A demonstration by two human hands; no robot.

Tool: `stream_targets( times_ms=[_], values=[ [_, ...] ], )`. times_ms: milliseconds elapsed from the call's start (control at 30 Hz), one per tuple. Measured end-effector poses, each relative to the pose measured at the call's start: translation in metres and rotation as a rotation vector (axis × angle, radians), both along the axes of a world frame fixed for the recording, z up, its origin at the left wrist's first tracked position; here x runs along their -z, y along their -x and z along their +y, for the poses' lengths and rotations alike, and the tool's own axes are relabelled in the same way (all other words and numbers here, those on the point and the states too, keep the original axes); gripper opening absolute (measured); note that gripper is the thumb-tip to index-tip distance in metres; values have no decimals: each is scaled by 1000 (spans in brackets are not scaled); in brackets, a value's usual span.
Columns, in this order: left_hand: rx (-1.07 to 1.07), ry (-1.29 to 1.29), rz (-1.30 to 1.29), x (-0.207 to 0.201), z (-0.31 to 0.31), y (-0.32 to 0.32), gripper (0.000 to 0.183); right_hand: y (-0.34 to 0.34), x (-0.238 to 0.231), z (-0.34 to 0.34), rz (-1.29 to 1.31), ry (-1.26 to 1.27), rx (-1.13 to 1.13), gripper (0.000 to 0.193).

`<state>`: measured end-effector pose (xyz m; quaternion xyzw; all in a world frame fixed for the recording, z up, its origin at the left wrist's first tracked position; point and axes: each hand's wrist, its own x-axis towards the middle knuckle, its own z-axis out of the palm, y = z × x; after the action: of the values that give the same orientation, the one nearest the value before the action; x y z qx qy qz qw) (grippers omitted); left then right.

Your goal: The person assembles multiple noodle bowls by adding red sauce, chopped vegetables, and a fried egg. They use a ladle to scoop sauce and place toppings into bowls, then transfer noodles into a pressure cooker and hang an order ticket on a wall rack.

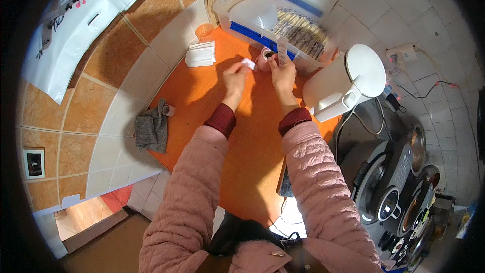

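Observation:
My left hand [235,80] reaches over the orange table, its fingertips pinched on a small white slip [248,63]. Just right of the slip stands a small pinkish bottle [262,60] with a dark opening at its top. My right hand [284,75] is closed around a clear plastic tube [282,46] with markings, which points up and away from me. The right fingertips are beside the bottle's mouth; whether they touch it I cannot tell.
Behind stands a clear bin [237,29] with blue clips and many thin pieces. Left are white strips [200,54], an orange cup [204,31], a grey cloth [151,127] and a small container [168,110]. A white kettle [366,71] and dark cookers [371,177] stand right.

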<state>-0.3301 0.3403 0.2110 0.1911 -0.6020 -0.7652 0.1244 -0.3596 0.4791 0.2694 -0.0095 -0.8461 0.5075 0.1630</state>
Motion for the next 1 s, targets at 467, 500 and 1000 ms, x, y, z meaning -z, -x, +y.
stream_targets(
  times_ms=[467,500,1000],
  values=[
    [270,809,662,-259,-24,-206,30,-240,-180,7,-636,1039,-705,23],
    [355,837,708,-269,-21,-217,31,-257,-190,12,-649,1062,-691,24],
    [932,935,1052,-351,76,-301,40,-409,-285,110,-278,1204,-488,38]
  ],
)
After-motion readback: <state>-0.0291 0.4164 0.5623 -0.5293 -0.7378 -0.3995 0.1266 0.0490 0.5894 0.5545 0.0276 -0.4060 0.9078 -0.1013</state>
